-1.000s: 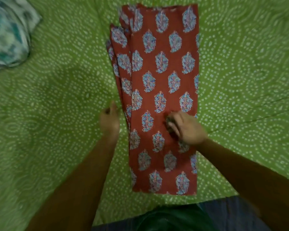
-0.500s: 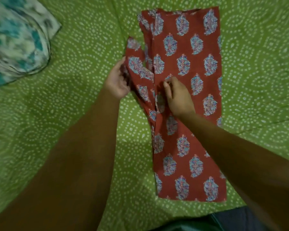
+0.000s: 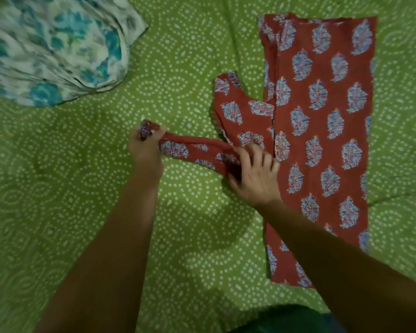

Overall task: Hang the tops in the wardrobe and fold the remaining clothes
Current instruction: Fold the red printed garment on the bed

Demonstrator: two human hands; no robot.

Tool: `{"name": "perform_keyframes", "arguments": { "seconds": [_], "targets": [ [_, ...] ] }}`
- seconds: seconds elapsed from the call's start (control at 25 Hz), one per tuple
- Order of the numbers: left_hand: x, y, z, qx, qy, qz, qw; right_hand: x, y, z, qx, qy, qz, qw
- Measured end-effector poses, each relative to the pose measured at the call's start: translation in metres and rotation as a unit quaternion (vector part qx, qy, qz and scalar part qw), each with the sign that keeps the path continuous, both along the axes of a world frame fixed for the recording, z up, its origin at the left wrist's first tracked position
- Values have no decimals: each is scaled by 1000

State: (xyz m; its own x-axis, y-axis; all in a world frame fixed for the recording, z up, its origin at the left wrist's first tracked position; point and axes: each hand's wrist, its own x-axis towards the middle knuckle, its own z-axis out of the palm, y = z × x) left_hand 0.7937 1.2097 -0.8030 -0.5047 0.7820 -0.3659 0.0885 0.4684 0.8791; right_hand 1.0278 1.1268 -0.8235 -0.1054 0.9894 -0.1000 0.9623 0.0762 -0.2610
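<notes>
A red garment (image 3: 322, 131) printed with blue leaf motifs lies folded lengthwise on the green bedspread (image 3: 82, 188), right of centre. One narrow part of it, a sleeve (image 3: 192, 150), is drawn out to the left across the spread. My left hand (image 3: 145, 152) grips the sleeve's bunched end. My right hand (image 3: 256, 175) lies at the sleeve's base where it meets the garment's body, its fingers curled over the cloth there.
A crumpled white cloth with teal blotches (image 3: 55, 46) lies at the top left on the spread. A dark green cloth (image 3: 286, 320) shows at the bottom edge, close to my body.
Both hands took hold of a folded layer at the garment's left edge. My left hand has pulled the sleeve out to the left; my right hand now holds down its base.
</notes>
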Motion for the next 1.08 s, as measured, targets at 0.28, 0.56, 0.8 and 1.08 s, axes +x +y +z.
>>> {"name": "perform_keyframes", "arguments": {
  "seconds": [0.28,0.56,0.8,1.08],
  "targets": [
    [-24,-10,-7,-167,213,-24,962,-26,9,-14,79,-52,144,985],
    [-15,-44,-21,-201,198,-55,958,-62,12,-18,27,-106,218,970],
    [-39,-49,-8,-105,15,2,994,-97,32,6,-1,-71,144,987],
    [-58,-86,5,-52,-52,-167,983,-82,-27,3,60,-66,167,982]
  ]
}}
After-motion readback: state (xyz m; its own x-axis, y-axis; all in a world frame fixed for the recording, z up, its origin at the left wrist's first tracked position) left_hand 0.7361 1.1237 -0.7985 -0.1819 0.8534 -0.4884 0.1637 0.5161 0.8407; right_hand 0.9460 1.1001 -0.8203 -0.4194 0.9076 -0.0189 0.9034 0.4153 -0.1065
